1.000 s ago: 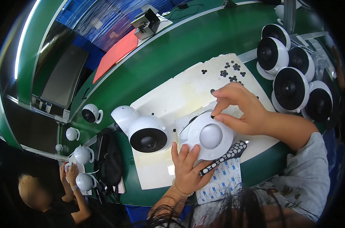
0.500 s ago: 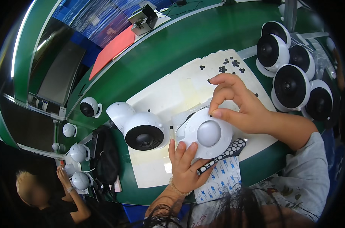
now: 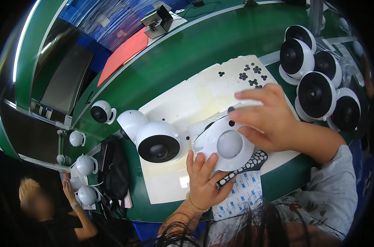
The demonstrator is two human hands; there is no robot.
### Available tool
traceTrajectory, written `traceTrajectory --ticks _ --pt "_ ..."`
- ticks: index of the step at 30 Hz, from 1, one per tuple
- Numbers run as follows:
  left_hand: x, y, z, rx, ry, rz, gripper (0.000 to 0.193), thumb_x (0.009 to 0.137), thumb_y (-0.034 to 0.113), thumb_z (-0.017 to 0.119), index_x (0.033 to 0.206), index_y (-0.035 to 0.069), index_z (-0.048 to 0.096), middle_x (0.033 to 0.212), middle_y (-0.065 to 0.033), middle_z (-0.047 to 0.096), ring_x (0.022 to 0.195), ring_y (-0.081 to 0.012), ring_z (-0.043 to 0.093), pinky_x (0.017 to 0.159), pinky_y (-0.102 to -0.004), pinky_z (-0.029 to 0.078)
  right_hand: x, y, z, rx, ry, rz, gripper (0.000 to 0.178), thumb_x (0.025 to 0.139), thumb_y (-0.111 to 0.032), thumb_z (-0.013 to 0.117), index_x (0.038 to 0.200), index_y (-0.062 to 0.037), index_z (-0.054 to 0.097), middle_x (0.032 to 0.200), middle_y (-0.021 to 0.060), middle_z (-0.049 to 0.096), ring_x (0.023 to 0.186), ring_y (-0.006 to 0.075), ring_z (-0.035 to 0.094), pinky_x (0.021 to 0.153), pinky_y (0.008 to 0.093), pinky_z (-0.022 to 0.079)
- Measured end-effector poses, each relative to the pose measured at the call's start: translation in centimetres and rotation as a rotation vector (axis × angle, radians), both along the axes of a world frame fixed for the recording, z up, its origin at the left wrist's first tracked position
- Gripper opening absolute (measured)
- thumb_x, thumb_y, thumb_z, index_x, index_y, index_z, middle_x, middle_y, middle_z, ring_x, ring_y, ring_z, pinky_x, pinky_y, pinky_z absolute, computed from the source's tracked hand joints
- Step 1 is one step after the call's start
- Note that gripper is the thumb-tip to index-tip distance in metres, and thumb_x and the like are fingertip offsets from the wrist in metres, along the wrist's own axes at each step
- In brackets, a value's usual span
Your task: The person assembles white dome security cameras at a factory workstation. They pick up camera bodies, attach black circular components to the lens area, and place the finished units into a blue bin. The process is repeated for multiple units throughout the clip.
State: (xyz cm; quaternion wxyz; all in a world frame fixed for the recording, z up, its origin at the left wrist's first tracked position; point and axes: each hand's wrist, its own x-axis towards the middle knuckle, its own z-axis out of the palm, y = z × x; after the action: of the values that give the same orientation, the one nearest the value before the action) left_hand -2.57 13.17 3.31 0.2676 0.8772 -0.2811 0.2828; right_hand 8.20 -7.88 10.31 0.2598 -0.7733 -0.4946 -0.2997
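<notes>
A white round camera lies face down on the mat, its disc-shaped base (image 3: 211,142) turned up with a pale dome (image 3: 229,144) in the middle. My left hand (image 3: 205,181) grips the base's near edge, and a black strip with white dots (image 3: 246,166) runs beside it, partly under my fingers. Over the base's far right side hovers my right hand (image 3: 269,119), fingers apart. One small black round pad (image 3: 231,123) sits on the base near its rim. Another dark dot (image 3: 231,109) shows at a right fingertip; whether it sticks there I cannot tell.
Two white cameras with black fronts (image 3: 159,147) stand left of my hands on the white mat (image 3: 166,185). Black pad scraps (image 3: 243,76) lie at its far corner. Several more cameras (image 3: 316,94) crowd the right. Printed backing paper (image 3: 240,197) lies near me. A co-worker (image 3: 82,214) sits at lower left.
My right thumb and fingers have come off the base rim and spread, uncovering the black pad there. The left hand keeps its hold on the camera base.
</notes>
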Motion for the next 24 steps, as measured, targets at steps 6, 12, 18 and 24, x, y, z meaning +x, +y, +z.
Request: traceTrajectory --ticks 6,12,18,24 --pt "0.0 -0.6 0.1 -0.072 0.017 -0.025 0.021 0.062 0.016 0.069 0.082 0.01 0.063 0.133 -0.0114 0.035 0.13 -0.0301 0.019 0.1 -0.0561 0.015 -0.2 2.8 0.6 0.196 0.365 0.157 0.011 0.076 -0.012 0.06 0.086 -0.0078 0.059 0.119 0.0081 0.05 0.12 0.0291 0.035 0.094 0.0425 0.026" --pt "0.3 -0.5 0.1 -0.072 -0.004 -0.033 0.02 0.064 0.016 0.067 0.082 0.01 0.063 0.133 -0.0097 0.037 0.13 -0.0295 0.02 0.1 -0.0558 0.014 -0.3 4.6 0.6 0.097 0.451 0.172 0.006 0.079 -0.012 0.056 0.08 -0.0066 0.058 0.124 0.0099 0.047 0.124 0.0308 0.029 0.098 0.0431 0.022" --pt "0.3 -0.4 0.2 -0.058 -0.002 -0.023 0.021 0.065 0.019 0.066 0.083 0.01 0.063 0.132 -0.0078 0.038 0.129 -0.0282 0.022 0.1 -0.0552 0.014 -0.1 4.4 0.7 0.043 0.514 0.185 0.005 0.079 -0.011 0.056 0.078 -0.0067 0.058 0.126 0.0108 0.046 0.126 0.0314 0.028 0.098 0.0433 0.022" --pt "0.4 -0.4 0.2 -0.052 -0.014 -0.028 0.02 0.065 0.02 0.066 0.083 0.01 0.064 0.132 -0.008 0.038 0.129 -0.0279 0.021 0.1 -0.0548 0.014 -0.2 4.3 0.5 0.071 0.484 0.171 0.01 0.08 -0.014 0.055 0.081 -0.0054 0.059 0.121 0.0107 0.05 0.124 0.0286 0.031 0.097 0.0413 0.024"
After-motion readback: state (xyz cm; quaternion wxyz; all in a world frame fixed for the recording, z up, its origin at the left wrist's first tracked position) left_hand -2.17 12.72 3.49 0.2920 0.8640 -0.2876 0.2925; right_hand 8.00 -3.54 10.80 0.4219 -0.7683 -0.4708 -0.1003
